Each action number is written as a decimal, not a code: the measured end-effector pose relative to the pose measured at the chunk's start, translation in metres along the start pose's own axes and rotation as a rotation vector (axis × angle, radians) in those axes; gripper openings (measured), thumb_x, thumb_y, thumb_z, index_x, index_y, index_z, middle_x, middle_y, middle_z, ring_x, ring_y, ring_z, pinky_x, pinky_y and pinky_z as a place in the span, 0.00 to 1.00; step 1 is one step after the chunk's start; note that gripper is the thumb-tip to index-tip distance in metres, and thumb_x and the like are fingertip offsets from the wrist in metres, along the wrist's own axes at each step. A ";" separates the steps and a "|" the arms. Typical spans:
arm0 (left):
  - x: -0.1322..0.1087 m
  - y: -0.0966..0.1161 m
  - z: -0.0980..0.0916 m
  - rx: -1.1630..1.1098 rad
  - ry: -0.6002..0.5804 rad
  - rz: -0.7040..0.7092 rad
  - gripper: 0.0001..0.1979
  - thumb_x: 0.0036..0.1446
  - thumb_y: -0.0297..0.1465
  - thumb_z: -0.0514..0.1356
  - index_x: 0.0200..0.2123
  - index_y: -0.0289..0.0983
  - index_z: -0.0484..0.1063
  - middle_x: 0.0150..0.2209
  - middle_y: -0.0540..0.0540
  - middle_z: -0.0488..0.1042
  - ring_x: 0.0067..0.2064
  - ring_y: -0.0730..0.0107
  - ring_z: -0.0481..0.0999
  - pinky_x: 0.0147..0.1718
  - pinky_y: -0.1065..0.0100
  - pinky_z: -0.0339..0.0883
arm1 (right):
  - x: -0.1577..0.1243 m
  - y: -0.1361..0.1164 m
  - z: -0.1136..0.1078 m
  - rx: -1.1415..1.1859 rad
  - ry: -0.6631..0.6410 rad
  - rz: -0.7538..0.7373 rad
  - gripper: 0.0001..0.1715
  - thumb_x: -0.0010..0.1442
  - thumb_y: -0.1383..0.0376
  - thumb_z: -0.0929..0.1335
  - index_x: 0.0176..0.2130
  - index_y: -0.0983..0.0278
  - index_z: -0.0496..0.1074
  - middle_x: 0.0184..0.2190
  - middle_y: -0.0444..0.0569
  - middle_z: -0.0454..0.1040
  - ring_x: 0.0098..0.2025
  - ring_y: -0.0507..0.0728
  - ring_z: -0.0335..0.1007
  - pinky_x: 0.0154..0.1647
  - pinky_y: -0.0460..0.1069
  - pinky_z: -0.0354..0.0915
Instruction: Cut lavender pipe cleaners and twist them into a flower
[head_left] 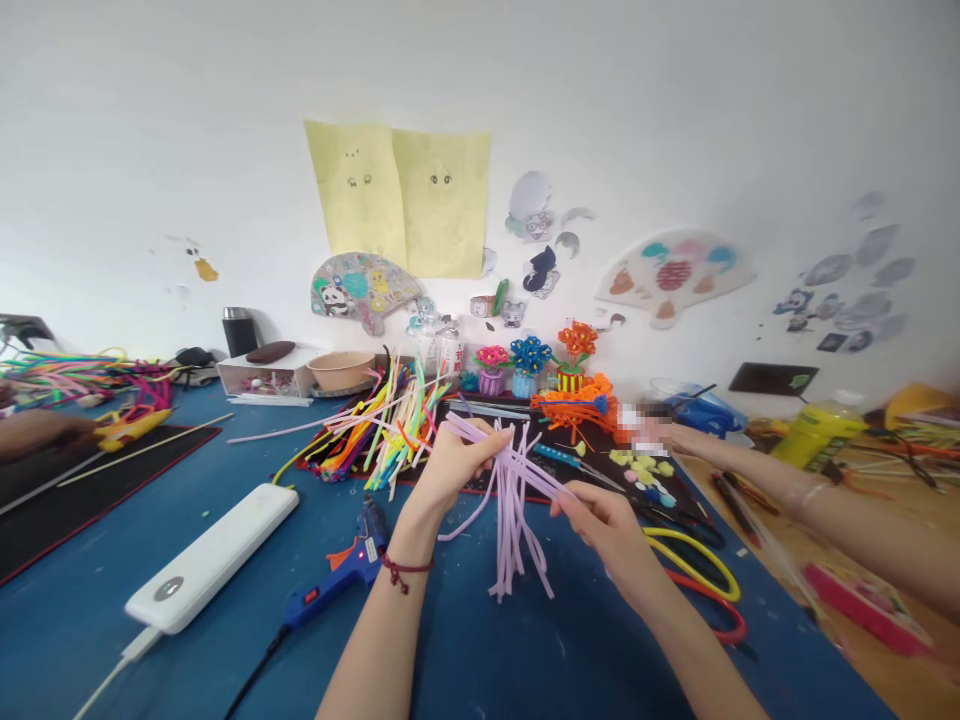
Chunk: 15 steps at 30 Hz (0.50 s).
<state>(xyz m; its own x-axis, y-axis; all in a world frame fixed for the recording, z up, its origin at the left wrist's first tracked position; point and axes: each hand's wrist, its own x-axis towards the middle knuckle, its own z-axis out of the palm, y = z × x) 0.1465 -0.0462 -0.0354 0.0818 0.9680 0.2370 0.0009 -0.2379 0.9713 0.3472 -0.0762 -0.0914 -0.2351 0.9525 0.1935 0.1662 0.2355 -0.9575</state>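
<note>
A bundle of lilac pipe cleaners (pixel 510 540) hangs between my hands over the blue table. My left hand (pixel 469 460) is closed round its upper part, thumb across the stems. Some lilac stems stretch sideways to my right hand (pixel 596 515), whose thumb and fingers pinch their ends. The other stems dangle loose, and one curves out to the left. Beyond my left hand lies a heap of multicoloured pipe cleaners (pixel 397 430). A blue hot glue gun (pixel 337 575) rests on the table left of my left forearm.
A white power strip (pixel 217 560) lies at left. Behind stand finished pipe-cleaner flowers in small pots (pixel 531 365) beside orange stems (pixel 574 400). Yellow-handled pliers (pixel 697 560) are right of my right arm. Another person's arm (pixel 787 490) reaches in from the right; a co-worker's hand (pixel 52 437) shows far left.
</note>
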 end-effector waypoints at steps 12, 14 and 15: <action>0.002 -0.005 0.002 -0.056 0.016 -0.022 0.17 0.49 0.39 0.66 0.20 0.33 0.66 0.14 0.55 0.65 0.14 0.85 0.57 0.12 0.80 0.46 | 0.000 0.004 -0.001 0.017 -0.015 -0.001 0.21 0.60 0.52 0.64 0.27 0.65 0.70 0.17 0.38 0.49 0.20 0.48 0.41 0.21 0.48 0.37; 0.002 -0.006 0.001 -0.075 0.014 -0.034 0.17 0.48 0.39 0.66 0.21 0.33 0.66 0.14 0.55 0.65 0.13 0.85 0.58 0.11 0.80 0.46 | 0.000 0.003 -0.001 0.039 -0.017 -0.009 0.21 0.61 0.51 0.64 0.27 0.65 0.70 0.17 0.37 0.49 0.20 0.48 0.40 0.20 0.48 0.37; 0.003 -0.006 0.001 -0.086 0.014 -0.039 0.17 0.48 0.39 0.66 0.21 0.33 0.66 0.14 0.55 0.65 0.13 0.85 0.58 0.11 0.80 0.47 | 0.000 0.002 -0.001 0.051 -0.018 -0.011 0.21 0.61 0.51 0.64 0.27 0.65 0.70 0.17 0.37 0.48 0.20 0.48 0.40 0.20 0.48 0.37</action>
<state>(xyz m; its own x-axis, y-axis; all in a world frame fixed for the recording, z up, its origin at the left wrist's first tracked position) 0.1479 -0.0425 -0.0406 0.0693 0.9777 0.1983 -0.0818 -0.1925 0.9779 0.3483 -0.0759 -0.0936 -0.2537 0.9463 0.2006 0.1144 0.2352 -0.9652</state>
